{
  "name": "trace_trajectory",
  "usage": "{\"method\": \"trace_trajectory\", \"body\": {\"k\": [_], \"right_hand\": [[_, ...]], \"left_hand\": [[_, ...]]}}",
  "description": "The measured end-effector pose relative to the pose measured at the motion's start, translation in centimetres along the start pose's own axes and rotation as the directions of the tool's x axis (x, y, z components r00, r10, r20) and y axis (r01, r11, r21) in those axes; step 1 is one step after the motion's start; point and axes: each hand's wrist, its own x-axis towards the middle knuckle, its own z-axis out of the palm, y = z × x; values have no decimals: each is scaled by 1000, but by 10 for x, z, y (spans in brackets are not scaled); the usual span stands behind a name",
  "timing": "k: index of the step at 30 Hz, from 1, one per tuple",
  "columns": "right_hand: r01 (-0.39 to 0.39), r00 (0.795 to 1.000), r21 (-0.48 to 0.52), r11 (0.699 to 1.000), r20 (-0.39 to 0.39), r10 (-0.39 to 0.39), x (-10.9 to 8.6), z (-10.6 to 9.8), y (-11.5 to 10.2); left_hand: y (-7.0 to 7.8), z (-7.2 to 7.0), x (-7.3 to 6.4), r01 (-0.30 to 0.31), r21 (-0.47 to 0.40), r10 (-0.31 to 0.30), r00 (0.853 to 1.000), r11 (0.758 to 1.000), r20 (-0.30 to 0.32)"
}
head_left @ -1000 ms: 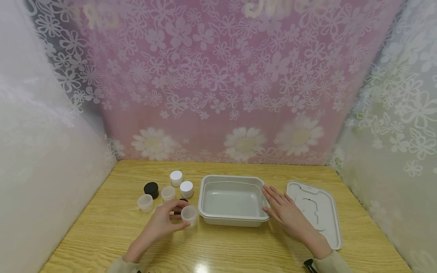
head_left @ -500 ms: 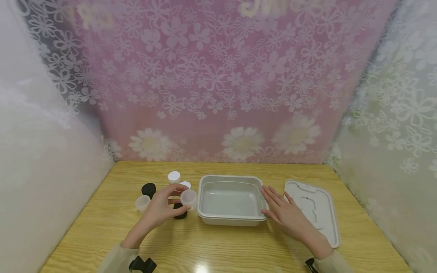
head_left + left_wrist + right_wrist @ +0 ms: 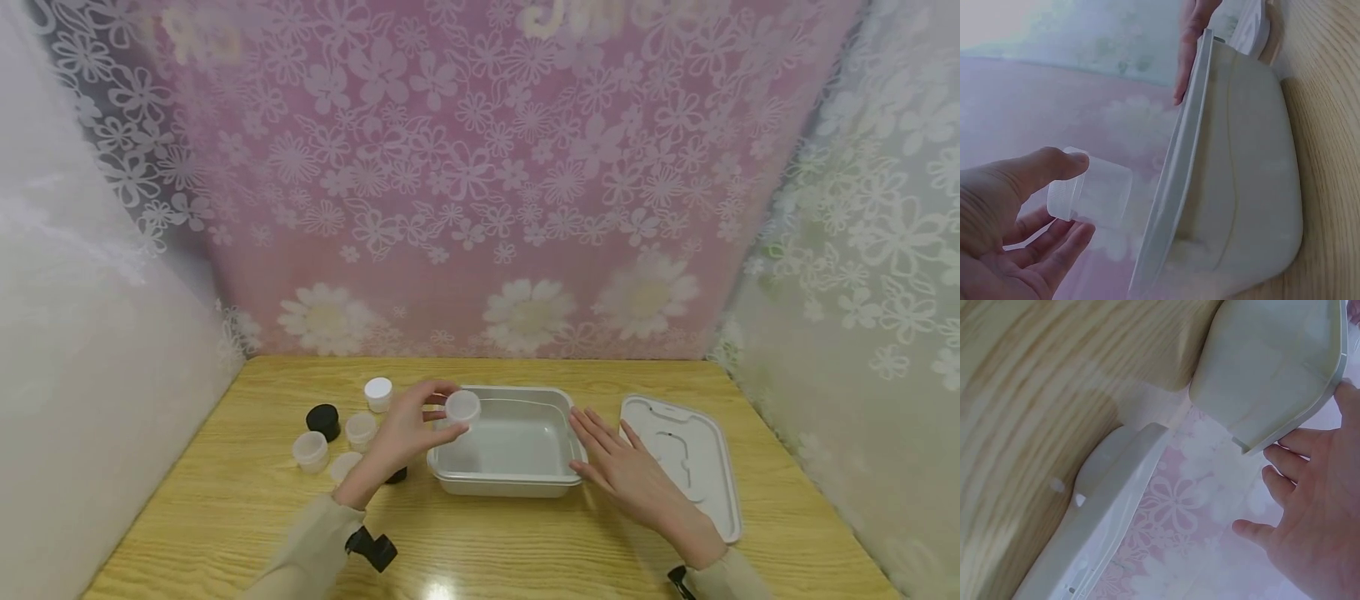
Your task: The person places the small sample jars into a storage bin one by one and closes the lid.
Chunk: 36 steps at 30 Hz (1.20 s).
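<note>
My left hand [image 3: 405, 427] pinches a small translucent round jar [image 3: 463, 407] between thumb and fingers. In the head view the jar appears over the left end of a pale grey plastic box [image 3: 510, 450]. The left wrist view shows the jar [image 3: 1105, 190] tipped sideways in the picture, with its ribbed cap end by the thumb and its body apart from the box's rim [image 3: 1179, 169]. On the box's right rim, my right hand [image 3: 626, 468] rests with extended fingers. The right wrist view has these fingertips [image 3: 1297, 442] touching the rim. Inside, the box's visible floor is bare.
Left of the box stand a white-capped jar [image 3: 378, 393], a black-capped jar [image 3: 322, 422] and several translucent jars [image 3: 311, 451]. A black jar [image 3: 398, 476] is partly hidden by the left arm. The box's lid [image 3: 712, 467] lies on the table at right.
My left hand has lifted the translucent jar and carried it away from the front left of the box, up and right over its left end. The right hand stays at the rim.
</note>
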Motion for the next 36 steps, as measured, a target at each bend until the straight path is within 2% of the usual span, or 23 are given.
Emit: {"method": "trace_trajectory", "body": {"k": [6, 11, 15, 20, 26, 31, 36], "right_hand": [[6, 1000, -2, 1000, -4, -6, -1, 0, 1], [15, 1000, -5, 1000, -15, -15, 0, 0, 1], [29, 999, -21, 999, -46, -30, 0, 2, 1], [28, 998, -27, 999, -54, -30, 0, 1, 0], [26, 999, -30, 999, -45, -27, 0, 1, 0], [40, 996, -36, 999, -79, -43, -1, 2, 0], [40, 996, -32, 999, -74, -42, -1, 3, 0]], "left_hand": [[-1, 27, 17, -10, -8, 10, 999, 1000, 39], [-7, 49, 26, -9, -18, 11, 996, 1000, 89], [-11, 66, 30, 6, -21, -2, 988, 1000, 152], [-11, 84, 35, 29, 19, -32, 974, 999, 224], [-9, 100, 41, 41, 64, -58, 955, 997, 292], [-6, 108, 44, 29, 89, -56, 946, 996, 320], [-6, 118, 46, 47, 131, -91, 930, 990, 356]]}}
